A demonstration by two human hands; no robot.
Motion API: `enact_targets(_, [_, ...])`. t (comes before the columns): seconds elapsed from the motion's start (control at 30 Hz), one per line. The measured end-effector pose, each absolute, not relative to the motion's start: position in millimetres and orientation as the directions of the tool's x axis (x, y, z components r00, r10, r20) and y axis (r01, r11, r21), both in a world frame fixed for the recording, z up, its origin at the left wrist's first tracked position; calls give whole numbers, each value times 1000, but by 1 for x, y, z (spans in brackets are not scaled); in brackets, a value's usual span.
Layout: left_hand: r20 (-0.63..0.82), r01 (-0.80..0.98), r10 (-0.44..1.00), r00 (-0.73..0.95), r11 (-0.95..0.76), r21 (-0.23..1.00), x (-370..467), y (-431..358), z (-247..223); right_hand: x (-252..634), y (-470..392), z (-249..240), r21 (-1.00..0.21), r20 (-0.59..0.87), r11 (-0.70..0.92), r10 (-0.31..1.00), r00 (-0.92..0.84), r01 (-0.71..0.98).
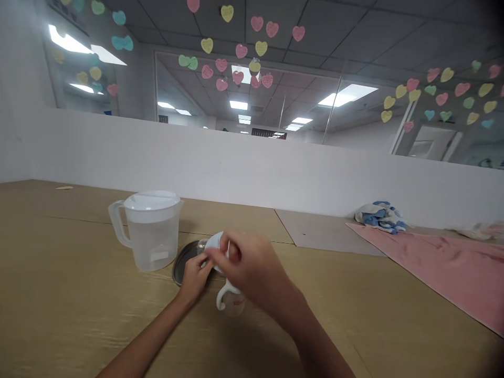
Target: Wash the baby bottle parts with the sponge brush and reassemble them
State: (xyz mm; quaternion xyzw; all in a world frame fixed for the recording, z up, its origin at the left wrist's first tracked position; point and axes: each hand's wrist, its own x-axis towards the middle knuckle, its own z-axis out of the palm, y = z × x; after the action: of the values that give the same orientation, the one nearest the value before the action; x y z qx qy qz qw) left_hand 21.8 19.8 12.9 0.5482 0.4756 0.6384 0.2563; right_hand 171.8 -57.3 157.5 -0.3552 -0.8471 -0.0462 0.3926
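Observation:
My left hand (195, 278) reaches over the dark round tray (179, 268), its fingers closed at the near edge of a white round object (213, 241). Something clear (202, 245) shows beside that object; what it is, I cannot make out. My right hand (252, 262) is just above and to the right, thumb and fingers pinched together, partly covering the white object. Whatever lies in the pinch is hidden. Below the right hand stands a clear cup (235, 304) with a white handle and red print, its upper part partly covered.
A translucent lidded pitcher (153, 236) stands left of the tray on the brown table covering (79, 294). At the right lie a pink cloth (444, 273), a grey sheet (318, 231) and a crumpled blue-and-white cloth (380, 216). A white wall (244, 163) rises behind.

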Motion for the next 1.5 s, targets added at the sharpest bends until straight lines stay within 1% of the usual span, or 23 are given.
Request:
enact_targets(0.03, [465, 199, 851, -243, -426, 883, 22, 20, 13, 169, -45, 159, -229, 629, 677, 652, -424, 700])
enact_targets(0.1, [485, 223, 853, -191, -444, 868, 22, 20, 13, 162, -16, 152, -191, 525, 609, 726, -444, 770])
enact_targets(0.17, [503, 250, 847, -172, -456, 854, 22, 22, 12, 155, 9, 138, -164, 464, 676, 695, -549, 718])
enact_targets(0.23, [513, 268, 841, -171, -462, 846, 21, 24, 11, 151, 25, 126, -158, 452, 725, 657, -604, 671])
enact_targets(0.33, [532, 287, 830, -170, -474, 832, 22, 24, 10, 148, 27, 123, -171, 457, 721, 662, -594, 671])
enact_targets(0.53, [584, 348, 788, -193, -501, 792, 22, 22, 16, 151, 3, 147, -233, 448, 690, 701, -554, 685])
enact_targets(0.67, [639, 379, 748, -179, -547, 747, 21, 23, 18, 152, -5, 154, -245, 462, 689, 702, -543, 683])
enact_targets(0.83, [673, 397, 724, -148, -580, 711, 23, 24, 19, 151, -8, 156, -240, 485, 671, 708, -513, 701])
enact_targets(0.97, [676, 419, 722, -148, -574, 704, 28, 26, 17, 152, -9, 159, -228, 530, 668, 695, -486, 708])
enact_targets(1.1, [673, 421, 725, -143, -571, 705, 30, 28, 16, 154, -12, 161, -247, 570, 671, 684, -456, 699])
enact_targets(1.3, [670, 440, 722, -170, -553, 707, 28, 25, 16, 160, -17, 166, -221, 622, 689, 645, -445, 690])
enact_targets(1.5, [660, 444, 736, -149, -547, 710, 31, 25, 14, 164, -18, 169, -269, 636, 676, 660, -401, 686])
